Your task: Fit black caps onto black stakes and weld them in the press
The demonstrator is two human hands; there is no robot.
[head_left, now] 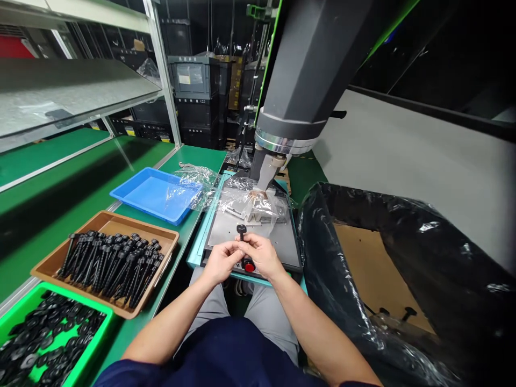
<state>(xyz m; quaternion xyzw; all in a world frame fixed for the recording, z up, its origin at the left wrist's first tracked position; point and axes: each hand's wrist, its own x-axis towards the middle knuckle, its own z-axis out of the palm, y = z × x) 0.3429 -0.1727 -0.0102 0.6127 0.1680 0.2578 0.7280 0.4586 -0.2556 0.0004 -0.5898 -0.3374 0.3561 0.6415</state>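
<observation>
The person's left hand (221,260) and right hand (260,253) met over the near part of a metal plate (215,228), their fingertips together. Between them was a black bolt (241,230), its round head upright above the fingers at twelve o'clock. The left hand was pinching with thumb and fingers at the bolt's stem, and the right hand was pinching there too, from the three o'clock side; the lower end of the stem was hidden by the fingers. A red button (249,266) sat just beside the right hand, at about five o'clock from the fingertips.

Taking the hands as the centre of the dial, a large machine (298,80) leaned in from one o'clock, with a clear plastic bag (278,209) draped around its lower end. At ten o'clock lay a blue tray (149,188), more clear plastic across its right side. At nine o'clock, a brown tray (172,242) held a pile of similar bolts (113,263). At eight o'clock, a green tray (105,318) held many black rings (56,322). At three o'clock stood a big bin lined with black plastic (326,258), cardboard (366,258) inside.
</observation>
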